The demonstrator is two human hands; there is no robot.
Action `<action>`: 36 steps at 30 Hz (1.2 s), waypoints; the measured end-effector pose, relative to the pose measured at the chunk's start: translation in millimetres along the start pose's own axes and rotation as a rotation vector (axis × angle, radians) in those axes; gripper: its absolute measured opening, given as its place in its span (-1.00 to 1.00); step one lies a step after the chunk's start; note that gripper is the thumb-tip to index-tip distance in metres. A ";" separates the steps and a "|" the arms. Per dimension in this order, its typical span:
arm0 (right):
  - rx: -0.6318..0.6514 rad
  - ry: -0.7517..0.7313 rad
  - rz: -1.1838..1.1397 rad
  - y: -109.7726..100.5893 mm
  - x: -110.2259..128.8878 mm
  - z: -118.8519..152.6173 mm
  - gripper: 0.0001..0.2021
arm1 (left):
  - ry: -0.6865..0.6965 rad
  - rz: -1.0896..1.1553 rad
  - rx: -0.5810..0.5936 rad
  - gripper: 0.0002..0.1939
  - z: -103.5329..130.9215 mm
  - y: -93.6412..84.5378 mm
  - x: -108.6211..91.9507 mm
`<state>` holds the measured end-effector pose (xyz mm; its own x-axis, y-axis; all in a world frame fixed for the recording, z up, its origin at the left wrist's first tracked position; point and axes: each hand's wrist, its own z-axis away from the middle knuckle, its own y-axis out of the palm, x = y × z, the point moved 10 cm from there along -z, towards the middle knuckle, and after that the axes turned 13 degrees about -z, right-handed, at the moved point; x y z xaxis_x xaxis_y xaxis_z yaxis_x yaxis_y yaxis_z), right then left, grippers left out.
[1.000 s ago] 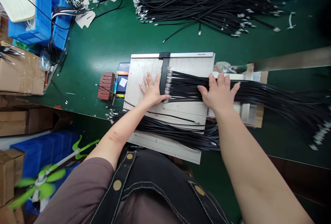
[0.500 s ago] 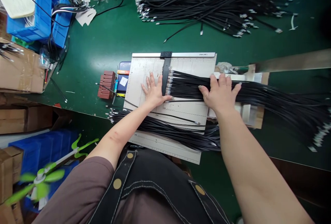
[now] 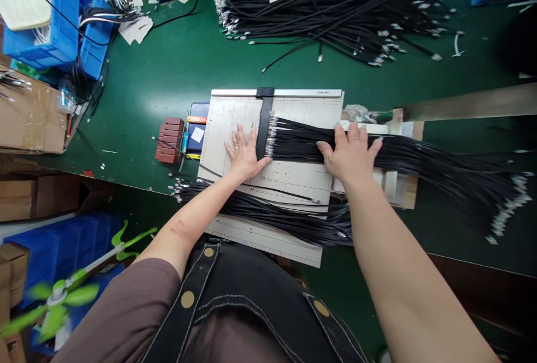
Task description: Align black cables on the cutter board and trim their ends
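A row of black cables (image 3: 293, 144) lies side by side across a pale paper-trimmer board (image 3: 235, 107), silver tips lined up along a dark stop bar (image 3: 264, 128). My left hand (image 3: 245, 156) is spread on the board left of the bar, its thumb by the lowest cable tips. Over the middle of the cables, my right hand (image 3: 351, 153) rests palm down with fingers spread. The cables' far ends fan out to the right. A second bundle of black cables (image 3: 285, 217) lies nearer my body, partly beneath my left forearm.
A large heap of black cables (image 3: 327, 16) with a white label lies at the back. Left of the board are a brown slotted block (image 3: 169, 140) and a dark blue case (image 3: 199, 111). Blue bins (image 3: 62, 44) stand back left; a green fan (image 3: 59, 296) is lower left.
The lowest cable, earlier slightly apart from the row, now lies close against the others. Both hands keep nearly the same places on the board, while the whole view has shifted slightly.
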<state>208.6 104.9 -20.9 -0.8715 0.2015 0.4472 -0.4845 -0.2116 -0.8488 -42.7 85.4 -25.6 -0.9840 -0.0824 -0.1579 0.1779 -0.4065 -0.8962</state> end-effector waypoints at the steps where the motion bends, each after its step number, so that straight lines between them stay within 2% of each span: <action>1: -0.012 -0.006 -0.001 0.1 0.6 0.3 -0.26 | 0.004 0.001 0.006 0.05 -0.1 0.0 2.6; 4: -0.062 -0.030 0.005 1.6 0.9 0.6 -0.25 | 0.020 0.001 0.014 0.10 -0.3 -1.4 5.2; 6: -0.100 -0.053 0.015 3.6 -0.7 -0.4 -0.26 | 0.069 -0.018 -0.022 0.11 -2.7 -6.3 -6.4; 11: -0.184 -0.110 0.069 7.3 -6.4 -4.8 -0.32 | 0.408 -0.221 -0.218 -0.02 -10.9 -17.9 -86.0; 12: -0.188 -0.116 0.077 7.8 -7.1 -5.5 -0.33 | 0.417 -0.255 -0.232 -0.02 -14.0 -17.0 -95.6; 14: -0.192 -0.120 0.084 8.4 -8.1 -6.5 -0.33 | 0.371 -0.289 -0.225 0.01 -22.0 -14.6 -102.7; 17: -0.208 -0.123 0.084 8.1 -9.0 -7.0 -0.35 | 0.330 -0.273 -0.181 -0.03 -32.5 -17.8 -99.1; 19: -0.222 -0.139 0.070 7.6 -8.6 -6.9 -0.35 | 0.296 -0.222 -0.163 -0.15 -43.6 -30.9 -88.8; 22: -0.225 -0.163 0.042 7.6 -7.6 -7.3 -0.34 | 0.107 -0.131 -0.186 -0.28 -71.8 -62.4 -57.8; 24: -0.210 -0.159 0.042 7.9 -7.5 -8.0 -0.34 | -0.032 -0.091 -0.162 -0.16 -91.5 -73.3 -37.3; 26: -0.185 -0.139 0.060 8.6 -7.8 -8.6 -0.33 | -0.089 -0.083 -0.089 0.05 -107.1 -69.9 -26.8; 28: -0.165 -0.123 0.080 8.7 -7.4 -8.6 -0.32 | -0.092 -0.092 -0.029 0.17 -117.1 -60.3 -23.3; 32: -0.164 -0.116 0.096 7.0 -5.8 -7.4 -0.32 | -0.100 -0.083 0.002 0.18 -124.3 -49.3 -17.2; 36: -0.160 -0.118 0.087 7.9 -5.8 -7.4 -0.32 | -0.114 -0.076 -0.023 0.09 -114.1 -55.4 -13.0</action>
<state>210.4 109.1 -32.3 -0.9168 0.0734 0.3925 -0.3972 -0.0664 -0.9153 -40.9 212.9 -21.2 -0.9869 -0.1557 -0.0419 0.1011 -0.3948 -0.9132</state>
